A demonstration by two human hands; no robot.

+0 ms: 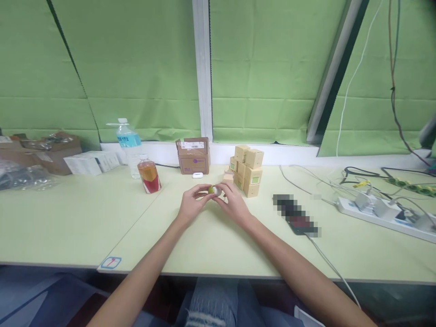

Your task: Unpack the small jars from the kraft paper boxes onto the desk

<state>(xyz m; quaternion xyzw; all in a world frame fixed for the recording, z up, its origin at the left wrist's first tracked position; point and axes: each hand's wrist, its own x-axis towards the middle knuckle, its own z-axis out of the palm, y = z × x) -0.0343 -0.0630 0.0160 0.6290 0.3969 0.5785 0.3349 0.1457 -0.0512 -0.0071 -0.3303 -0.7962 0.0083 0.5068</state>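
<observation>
Between my two hands, above the pale table (163, 254), is a small rounded object (216, 190), yellow-green on its left side and whitish on its right. What it is I cannot make out. My left hand (192, 205) pinches the yellow-green side with thumb and fingers. On the whitish side, the fingertips of my right hand (235, 206) close around it. Just behind my right hand stands a stack of small tan cardboard boxes (252, 175), some bearing green labels. A white earbud case (197, 175) lies beyond my left hand.
A brown carton (194, 163) stands at the back. To the left are a red drink bottle (150, 176), a large water bottle (129, 147) and white boxes (83, 164). A blurred-out phone (298, 218) with a cable and a power strip (384, 215) lie right.
</observation>
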